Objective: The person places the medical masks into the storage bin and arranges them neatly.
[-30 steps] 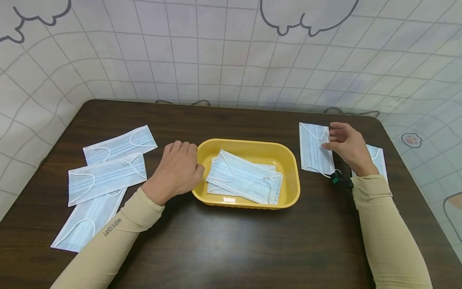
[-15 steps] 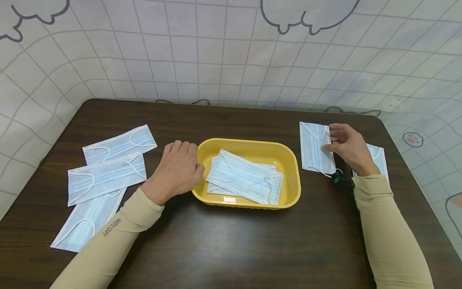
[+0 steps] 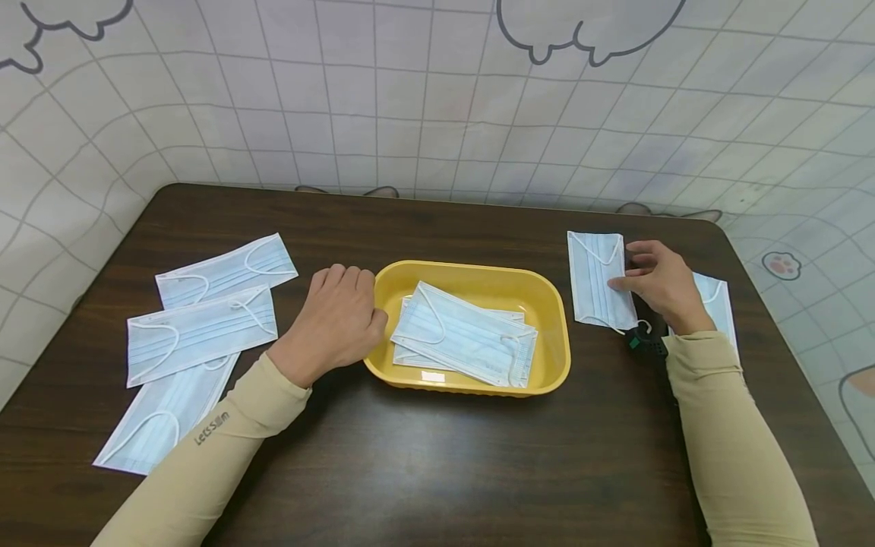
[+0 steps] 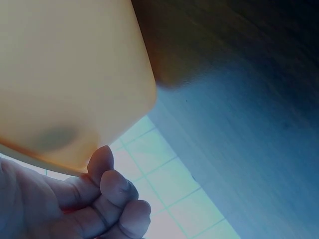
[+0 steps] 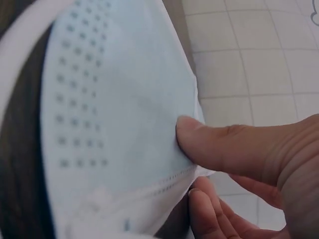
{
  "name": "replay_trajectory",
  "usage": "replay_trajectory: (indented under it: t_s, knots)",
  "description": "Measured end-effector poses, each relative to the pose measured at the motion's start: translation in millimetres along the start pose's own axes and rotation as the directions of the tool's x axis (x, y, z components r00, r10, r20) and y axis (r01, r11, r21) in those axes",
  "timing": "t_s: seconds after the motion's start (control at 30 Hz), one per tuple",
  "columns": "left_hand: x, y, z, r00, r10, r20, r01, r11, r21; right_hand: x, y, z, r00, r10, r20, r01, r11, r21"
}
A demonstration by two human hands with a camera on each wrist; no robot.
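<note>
On a dark wooden table, the right hand pinches the edge of a pale blue pleated face mask lying far right. The left hand, fingers curled, rests against the left rim of a yellow plastic tray holding more masks.

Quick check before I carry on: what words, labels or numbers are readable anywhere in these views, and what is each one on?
"Let's Slim": small dark print on the left sleeve, as best it reads in the head view.
White sticker on the near wall of the yellow tray: too small to read.
Face masks, table and tiled backdrop: no readable text; the backdrop carries only drawn outlines and a paw print.
Wrist views: no text.
</note>
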State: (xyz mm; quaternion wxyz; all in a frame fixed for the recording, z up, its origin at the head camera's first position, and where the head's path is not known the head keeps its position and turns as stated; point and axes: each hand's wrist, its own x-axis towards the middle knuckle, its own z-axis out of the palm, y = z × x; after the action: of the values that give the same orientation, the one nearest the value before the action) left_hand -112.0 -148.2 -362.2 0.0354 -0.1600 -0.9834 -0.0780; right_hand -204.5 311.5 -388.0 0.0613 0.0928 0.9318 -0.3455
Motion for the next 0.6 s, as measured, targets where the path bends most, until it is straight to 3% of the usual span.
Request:
replay_trajectory:
  t_s: [0.6]
  knots:
    - [0.2,-0.2,-0.9,1.000,0.004,0.000,-0.004,1.000,-0.006,-4.3,-5.0,4.4,1.000,-0.017,-0.022,0.015,0.999,-0.047]
